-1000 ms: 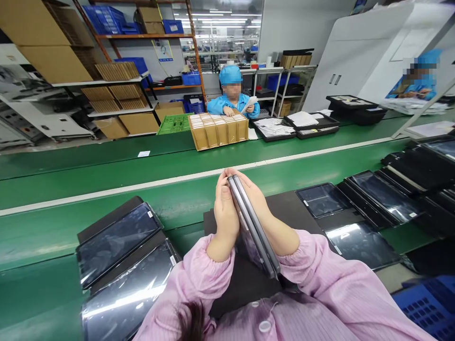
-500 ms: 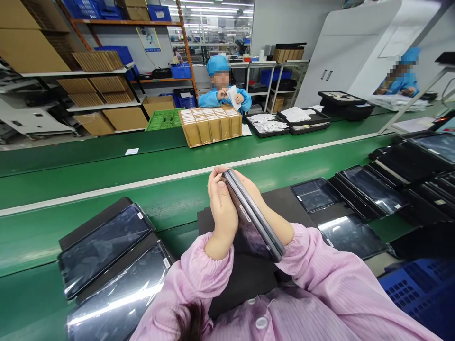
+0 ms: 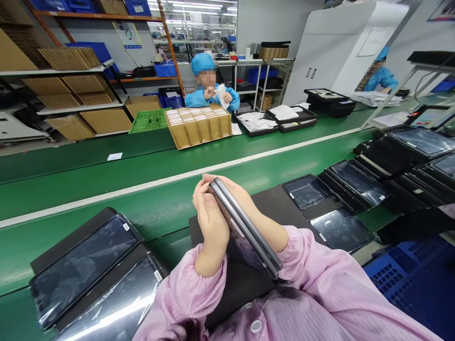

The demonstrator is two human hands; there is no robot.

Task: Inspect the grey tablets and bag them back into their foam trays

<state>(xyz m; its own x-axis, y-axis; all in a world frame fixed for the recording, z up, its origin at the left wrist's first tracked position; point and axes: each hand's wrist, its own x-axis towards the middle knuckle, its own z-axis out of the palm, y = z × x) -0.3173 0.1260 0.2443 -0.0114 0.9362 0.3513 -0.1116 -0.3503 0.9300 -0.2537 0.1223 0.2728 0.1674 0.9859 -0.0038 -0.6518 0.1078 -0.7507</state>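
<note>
Before me a long, glossy green table (image 3: pixel 149 166) is stretching across the room, a thin white strip (image 3: pixel 159 182) running along it. Beyond, a plain grey wall (image 3: pixel 272 23) is framing a wide glass window (image 3: pixel 199 31). An orange metal shelving unit (image 3: pixel 95 17) is standing leftward; a tall white cabinet (image 3: pixel 320 57) is rising rightward.

the held tablets (image 3: pixel 249 234) are dark grey with paler silvery edges, and a white label (image 3: pixel 237 227) shows on one. the sleeves (image 3: pixel 330 267) are pink with fine stripes, the buttons (image 3: pixel 256 326) white. the bench (image 3: pixel 159 208) is green, crossed by a white stripe (image 3: pixel 163 182). the flat tablets (image 3: pixel 85 267) are glossy black with white tags (image 3: pixel 126 227); the co-worker's cap (image 3: pixel 202 62) is bright blue, the crate (image 3: pixel 147 122) green, the cartons (image 3: pixel 199 135) brown.
</note>
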